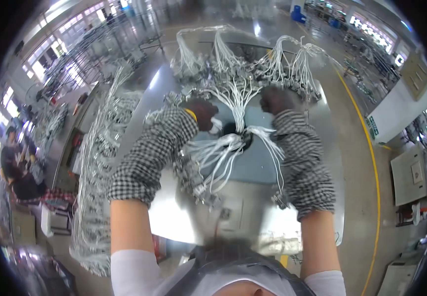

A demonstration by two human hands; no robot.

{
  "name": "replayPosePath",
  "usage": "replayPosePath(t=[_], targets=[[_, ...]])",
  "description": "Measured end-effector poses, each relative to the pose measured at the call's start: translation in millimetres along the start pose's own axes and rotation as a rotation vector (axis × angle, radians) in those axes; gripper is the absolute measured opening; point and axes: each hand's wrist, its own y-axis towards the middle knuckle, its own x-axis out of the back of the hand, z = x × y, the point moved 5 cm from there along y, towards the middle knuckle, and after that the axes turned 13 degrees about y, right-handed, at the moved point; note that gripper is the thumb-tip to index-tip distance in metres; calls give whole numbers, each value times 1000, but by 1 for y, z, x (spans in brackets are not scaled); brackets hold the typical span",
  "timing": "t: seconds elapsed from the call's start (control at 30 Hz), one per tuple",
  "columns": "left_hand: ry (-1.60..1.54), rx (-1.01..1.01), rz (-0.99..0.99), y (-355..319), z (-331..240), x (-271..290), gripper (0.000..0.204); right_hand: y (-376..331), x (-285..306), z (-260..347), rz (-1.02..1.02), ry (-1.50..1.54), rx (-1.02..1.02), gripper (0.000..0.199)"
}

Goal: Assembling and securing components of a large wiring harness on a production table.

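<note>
On the shiny metal worktable (292, 232), over a grey mat (253, 163), we are working a bundle of white wires (235, 113) whose strands fan out above and below a dark tie point (238, 134) at the centre. Our left hand (204, 112), dark-gloved with a checked sleeve guard and a yellow band at the wrist, is closed on the strands at the left of the bundle; our right hand (278, 100) is closed at the upper right, though we cannot tell just what it pinches. To do this well, we judge that both grips should stay close to the tie point, so the strands lie parallel and the small metal connectors (201, 185) at their ends do not snag each other. More finished harnesses (253, 64) lie heaped at the far edge of the table, and another long row (95, 163) hangs along the left. Around us is a bright factory hall with a glossy floor, a yellow floor line (371, 163) at the right, and a seated person (16, 167) far left.
</note>
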Motion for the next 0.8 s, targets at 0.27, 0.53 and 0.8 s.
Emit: replayPosePath(t=[0.27, 0.53, 0.8], targets=[[-87, -292, 2, 40, -24, -34, 60, 27, -115, -71, -449, 186, -714, 99], [-209, -253, -94, 5, -12, -26, 40, 30, -148, -85, -259, 171, -484, 75], [-321, -145, -175, -17, -9, -36, 42, 28, -179, -53, 50, -118, -140, 60]])
